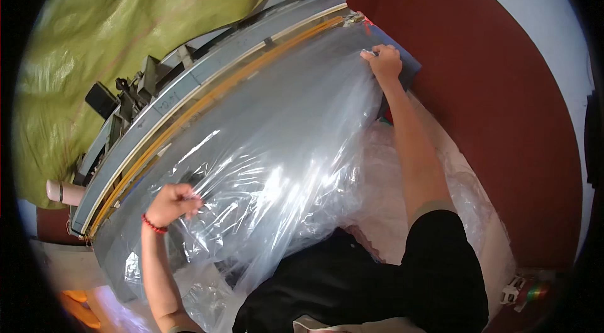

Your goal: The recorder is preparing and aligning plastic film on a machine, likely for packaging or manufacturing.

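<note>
A large sheet of clear plastic film (270, 169) stretches between my hands, shiny and creased, over a grey work surface (251, 97). My left hand (173, 207), with a red bead bracelet at the wrist, pinches the film at the near left. Farther off to the right, my right hand (385, 64) grips the film's far corner near the end of the surface. Beyond the film runs a long metal sealing machine (170, 100) with an orange-yellow strip (207, 97) along its front edge. Whether the film is one layer or a bag, I cannot tell.
A yellow-green tarp (126, 25) hangs behind the machine. A pink bottle (63, 192) stands at its left end. More crumpled clear film (465, 198) lies beside my right arm, near a dark red floor (491, 113). Orange footwear (80, 308) shows at lower left.
</note>
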Tool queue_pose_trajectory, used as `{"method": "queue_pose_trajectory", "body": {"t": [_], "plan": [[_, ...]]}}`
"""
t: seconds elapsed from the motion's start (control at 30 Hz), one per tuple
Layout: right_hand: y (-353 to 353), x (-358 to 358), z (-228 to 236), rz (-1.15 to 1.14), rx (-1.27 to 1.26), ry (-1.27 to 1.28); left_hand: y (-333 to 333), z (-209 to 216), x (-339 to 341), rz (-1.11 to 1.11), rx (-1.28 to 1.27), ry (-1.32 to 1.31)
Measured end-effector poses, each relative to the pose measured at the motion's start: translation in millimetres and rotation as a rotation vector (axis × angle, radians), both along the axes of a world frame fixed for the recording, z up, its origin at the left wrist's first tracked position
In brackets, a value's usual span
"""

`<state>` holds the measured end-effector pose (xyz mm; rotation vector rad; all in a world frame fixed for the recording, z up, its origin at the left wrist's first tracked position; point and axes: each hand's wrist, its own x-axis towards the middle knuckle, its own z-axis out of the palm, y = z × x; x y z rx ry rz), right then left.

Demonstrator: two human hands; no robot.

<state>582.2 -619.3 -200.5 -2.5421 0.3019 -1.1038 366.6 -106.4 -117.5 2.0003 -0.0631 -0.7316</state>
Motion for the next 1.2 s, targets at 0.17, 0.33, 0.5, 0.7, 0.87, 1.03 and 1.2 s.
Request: {"method": "queue_pose_trajectory", "body": {"t": [0.17, 0.33, 0.5, 0.7, 0.87, 1.03, 1.2], "plan": [[0.0, 19.3, -2.8, -0.101, -0.007, 0.43, 107.3, 13.1, -75.9, 0.228, -0.03, 0.058], [-25.8, 9.8, -5.5, 0.259, 0.132, 0.292, 185.6, 23.8, -125.5, 0.426, 0.139, -0.125], [-73.7, 44.0, -28.0, 0.503, 0.606, 0.186, 188.6, -28.1, -111.7, 0.801, 0.169, -0.462], [-107.4, 17.4, 34.7, 0.677, 0.946, 0.281, 171.2, -65.7, -92.1, 0.762, 0.8, -0.681], [-143.6, -1.9, 69.8, 0.837, 0.997, 0.369, 171.3, -61.2, -94.6, 0.836, 0.656, -0.74], [-112.7, 14.7, 66.0, 0.579, 1.153, 0.499, 210.6, -45.5, -98.3, 0.607, 0.604, -0.895], [-32.4, 76.8, 41.7, 0.422, 1.294, 0.061, 220.3, -7.4, -92.9, 1.249, -0.541, -0.909]]}}
